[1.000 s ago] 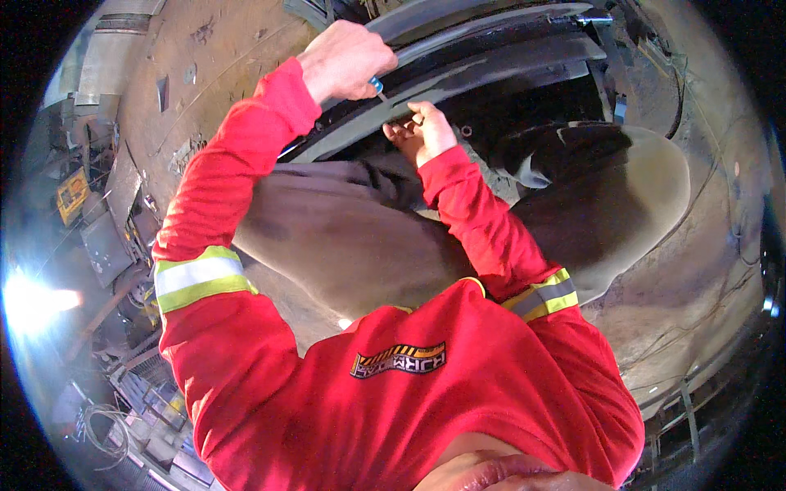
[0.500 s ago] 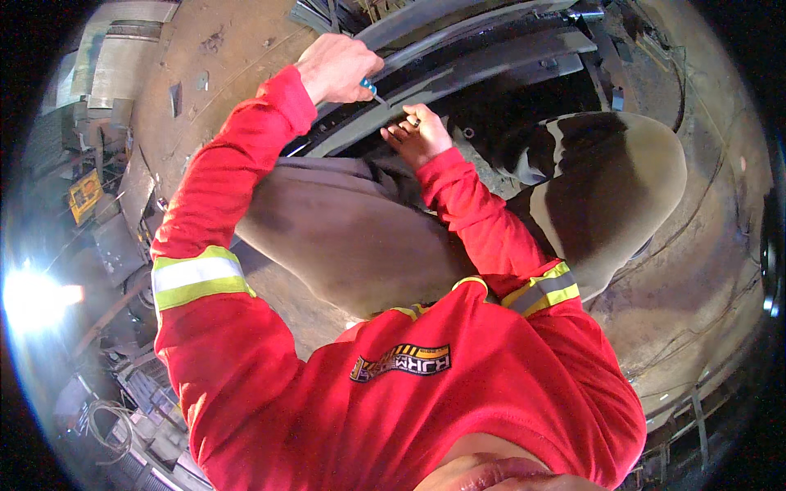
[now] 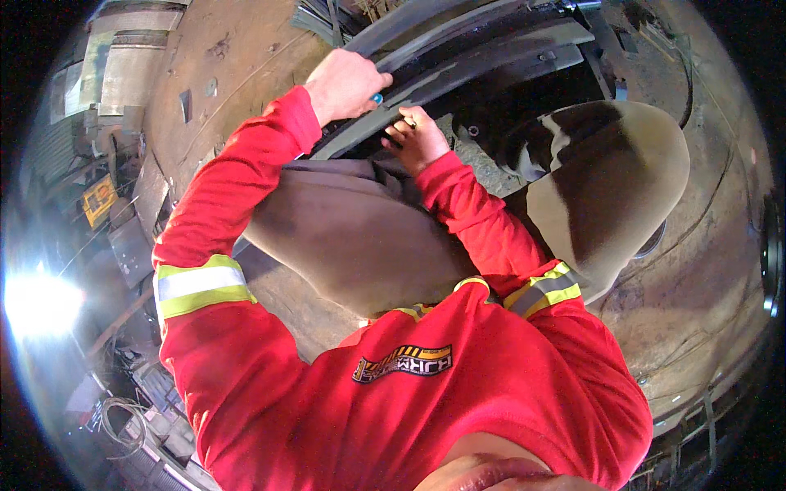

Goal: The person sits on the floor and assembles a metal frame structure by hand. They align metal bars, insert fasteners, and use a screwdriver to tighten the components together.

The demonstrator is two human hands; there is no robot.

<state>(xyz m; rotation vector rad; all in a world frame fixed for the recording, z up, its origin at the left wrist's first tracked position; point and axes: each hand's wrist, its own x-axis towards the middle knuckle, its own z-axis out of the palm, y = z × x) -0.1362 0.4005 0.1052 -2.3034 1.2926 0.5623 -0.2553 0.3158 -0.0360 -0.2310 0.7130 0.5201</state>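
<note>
My left hand is closed round a small blue-handled tool; only its blue end shows beneath the fingers. The hand is above a long, curved grey metal strip, near its middle. My right hand lies at the near edge of the same strip, just right of and below the left one. Its fingers are curled, with thumb and forefinger close together by the metal. Whatever those fingers hold, if anything, is too small to make out. Dark shadow fills the space beneath the strip.
My bent legs in brown trousers flank the work. More curved metal lies beyond the strip. A bright lamp shines at the left, near a yellow object and scrap metal. A cable crosses the rusty floor on the right.
My left hand has shifted slightly right and nearer, and has turned, so less of the blue-handled tool shows. My right hand has stayed almost in place beside the strip.
</note>
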